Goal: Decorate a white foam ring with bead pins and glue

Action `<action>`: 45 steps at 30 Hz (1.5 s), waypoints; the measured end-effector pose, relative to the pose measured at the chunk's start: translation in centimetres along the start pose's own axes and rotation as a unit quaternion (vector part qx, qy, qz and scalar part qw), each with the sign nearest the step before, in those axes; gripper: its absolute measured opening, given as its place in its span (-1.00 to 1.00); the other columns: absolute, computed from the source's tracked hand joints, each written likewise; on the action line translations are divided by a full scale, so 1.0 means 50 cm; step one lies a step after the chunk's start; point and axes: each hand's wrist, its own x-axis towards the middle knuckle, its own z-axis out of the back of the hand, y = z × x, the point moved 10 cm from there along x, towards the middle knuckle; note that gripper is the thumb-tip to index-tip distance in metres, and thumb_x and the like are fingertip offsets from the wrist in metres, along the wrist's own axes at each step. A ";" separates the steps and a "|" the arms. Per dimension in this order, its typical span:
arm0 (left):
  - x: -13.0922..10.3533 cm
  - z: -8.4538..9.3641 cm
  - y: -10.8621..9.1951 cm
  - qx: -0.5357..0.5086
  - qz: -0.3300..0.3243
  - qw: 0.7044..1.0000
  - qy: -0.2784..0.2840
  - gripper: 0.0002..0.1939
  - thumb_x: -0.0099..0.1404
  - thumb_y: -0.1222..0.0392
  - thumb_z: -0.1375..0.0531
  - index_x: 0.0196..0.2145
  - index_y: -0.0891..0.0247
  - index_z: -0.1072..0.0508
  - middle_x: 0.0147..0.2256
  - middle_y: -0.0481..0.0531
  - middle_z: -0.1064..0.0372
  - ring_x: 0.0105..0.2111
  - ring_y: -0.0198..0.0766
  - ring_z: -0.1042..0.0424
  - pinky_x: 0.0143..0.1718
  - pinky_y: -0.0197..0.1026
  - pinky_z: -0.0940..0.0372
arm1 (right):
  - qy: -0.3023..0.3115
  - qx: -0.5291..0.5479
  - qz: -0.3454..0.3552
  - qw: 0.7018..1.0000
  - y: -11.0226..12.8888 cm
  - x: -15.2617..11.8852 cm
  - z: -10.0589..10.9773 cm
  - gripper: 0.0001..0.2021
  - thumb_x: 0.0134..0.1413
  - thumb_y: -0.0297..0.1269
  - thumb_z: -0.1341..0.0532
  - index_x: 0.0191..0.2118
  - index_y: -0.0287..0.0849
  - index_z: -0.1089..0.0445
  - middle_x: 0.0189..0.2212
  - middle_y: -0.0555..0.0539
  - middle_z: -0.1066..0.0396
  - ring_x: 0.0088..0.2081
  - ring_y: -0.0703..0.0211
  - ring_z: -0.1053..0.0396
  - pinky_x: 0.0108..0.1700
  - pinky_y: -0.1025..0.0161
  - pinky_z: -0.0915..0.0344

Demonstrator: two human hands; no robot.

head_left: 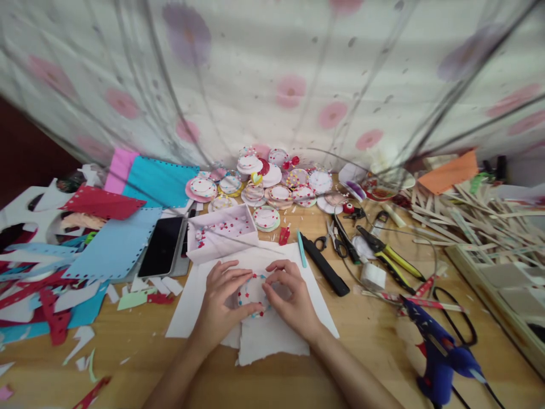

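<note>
A small white paper disc with red and light blue beads around its edge lies on white paper in front of me. My left hand holds it from the left, index finger at the far edge and thumb at the near edge. On the right side, my right hand has thumb and index finger pinched together at the disc's rim. Whatever sits between those fingertips is too small to make out. Just beyond the hands stands an open white paper box with loose red and blue beads inside.
Several decorated paper discs are piled at the back. A phone and paper scraps lie left. On the right are a black box cutter, yellow-handled pliers, a blue glue gun and wooden sticks.
</note>
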 end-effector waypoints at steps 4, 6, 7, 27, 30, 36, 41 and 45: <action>0.001 0.001 0.000 0.001 -0.003 1.000 -0.003 -0.49 -0.01 0.01 -0.42 -0.08 0.11 -0.51 -0.13 0.08 -0.51 0.04 0.09 -0.28 0.17 0.21 -0.01 | -0.017 0.007 -0.026 1.000 -0.011 0.002 0.004 -0.90 0.00 -0.44 -0.21 -0.47 -0.12 -0.37 -0.20 -0.10 -0.33 -0.10 0.04 -0.28 -0.03 0.05 -0.17; 0.001 0.001 -0.001 0.003 -0.006 1.000 -0.005 -0.50 -0.01 0.01 -0.42 -0.08 0.10 -0.52 -0.13 0.07 -0.51 0.03 0.09 -0.29 0.17 0.21 0.00 | -0.023 0.006 -0.029 0.999 -0.013 0.001 0.006 -0.90 -0.01 -0.44 -0.21 -0.47 -0.12 -0.36 -0.20 -0.10 -0.33 -0.10 0.04 -0.28 -0.01 0.05 -0.16; 0.002 0.001 -0.002 0.005 -0.008 1.000 -0.006 -0.51 0.00 0.01 -0.41 -0.08 0.10 -0.52 -0.13 0.07 -0.51 0.03 0.09 -0.29 0.17 0.21 0.00 | -0.024 0.007 -0.028 0.999 -0.012 0.001 0.006 -0.90 -0.01 -0.44 -0.22 -0.47 -0.12 -0.36 -0.20 -0.10 -0.33 -0.09 0.04 -0.28 0.00 0.05 -0.15; -0.120 0.006 0.115 -0.355 0.344 0.868 0.041 -0.48 0.26 -0.12 -0.15 0.07 0.23 -0.31 0.09 0.24 -0.30 0.04 0.01 -0.37 0.08 0.02 -0.28 | -0.027 0.062 -0.130 0.989 -0.054 -0.009 0.010 -0.84 0.24 -0.18 -0.02 -0.19 -0.12 -0.25 -0.37 -0.04 -0.40 -0.38 0.18 -0.34 -0.31 0.26 -0.27; -0.128 -0.010 0.104 -0.418 0.401 0.815 0.028 -0.48 0.24 -0.10 -0.19 0.05 0.26 -0.32 0.05 0.25 -0.35 0.01 0.00 -0.40 0.06 0.01 -0.29 | 0.001 0.031 -0.107 0.994 -0.039 -0.012 -0.002 -0.83 0.25 -0.19 -0.01 -0.18 -0.12 -0.26 -0.39 -0.04 -0.40 -0.38 0.18 -0.34 -0.34 0.27 -0.26; -0.095 0.009 0.080 -0.485 0.411 0.768 -0.072 -0.57 0.11 0.15 -0.34 -0.07 0.29 -0.40 -0.04 0.20 -0.41 -0.07 -0.11 -0.42 -0.06 -0.14 -0.35 | -0.004 0.044 -0.085 0.995 -0.035 -0.010 0.001 -0.83 0.24 -0.20 -0.02 -0.18 -0.12 -0.28 -0.38 -0.04 -0.40 -0.39 0.18 -0.36 -0.32 0.24 -0.29; -0.067 0.009 0.068 -0.495 0.359 0.786 -0.090 -0.58 0.05 0.24 -0.38 -0.10 0.25 -0.44 -0.14 0.08 -0.42 -0.20 -0.28 -0.41 -0.19 -0.33 -0.32 | 0.003 0.145 -0.130 0.981 -0.047 -0.008 -0.005 -0.81 0.21 -0.16 -0.03 -0.22 -0.12 -0.31 -0.30 -0.06 -0.45 -0.39 0.16 -0.38 -0.30 0.21 -0.35; -0.050 -0.012 0.049 -0.463 0.325 0.822 -0.070 -0.52 0.02 0.20 -0.40 -0.08 0.20 -0.42 -0.13 0.04 -0.39 -0.22 -0.28 -0.40 -0.25 -0.35 -0.32 | 0.001 0.253 -0.184 0.950 -0.062 -0.009 -0.017 -0.80 0.16 -0.14 -0.06 -0.27 -0.12 -0.33 -0.30 -0.07 -0.46 -0.43 0.16 -0.38 -0.38 0.19 -0.37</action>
